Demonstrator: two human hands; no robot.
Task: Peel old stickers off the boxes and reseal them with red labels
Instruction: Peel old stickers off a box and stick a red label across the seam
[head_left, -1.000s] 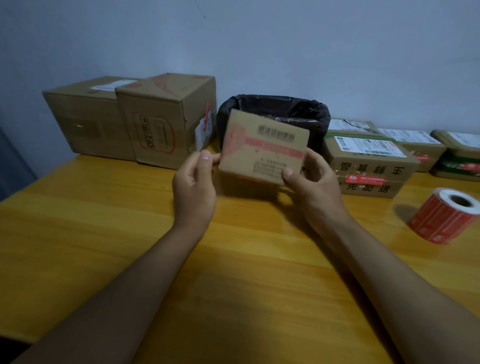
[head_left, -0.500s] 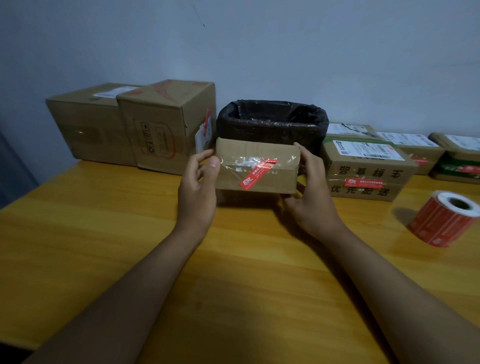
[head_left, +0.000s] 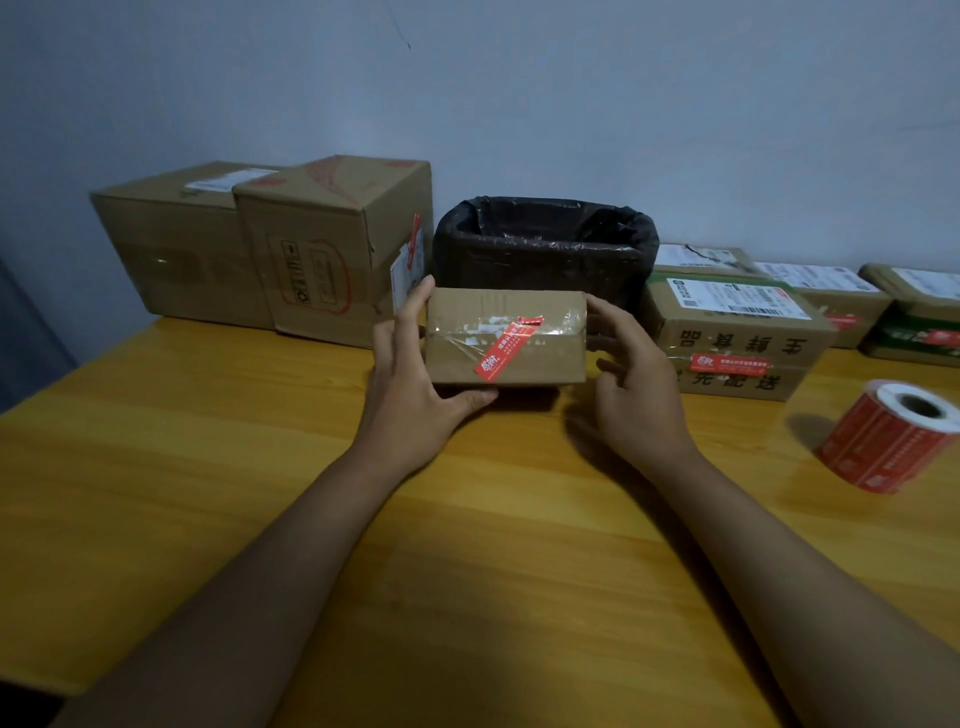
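Note:
A small brown cardboard box (head_left: 540, 358) sits low over the wooden table, held between both hands. Clear tape runs across its facing side, and a red sticker (head_left: 503, 351) lies diagonally over the tape. My left hand (head_left: 410, 384) grips the box's left end, fingers up the side and thumb under the bottom edge. My right hand (head_left: 631, 374) holds the right end with curled fingers. A roll of red labels (head_left: 891, 436) lies on its side at the right of the table.
A bin lined with a black bag (head_left: 545, 244) stands behind the held box. Two large cartons (head_left: 270, 249) stand at the back left. Several flat parcels (head_left: 737, 332) with white shipping labels line the back right. Wooden table (head_left: 260, 467).
The box was turned from its printed face to the taped face with the red sticker and lowered toward the table. My left thumb has shifted under the bottom edge.

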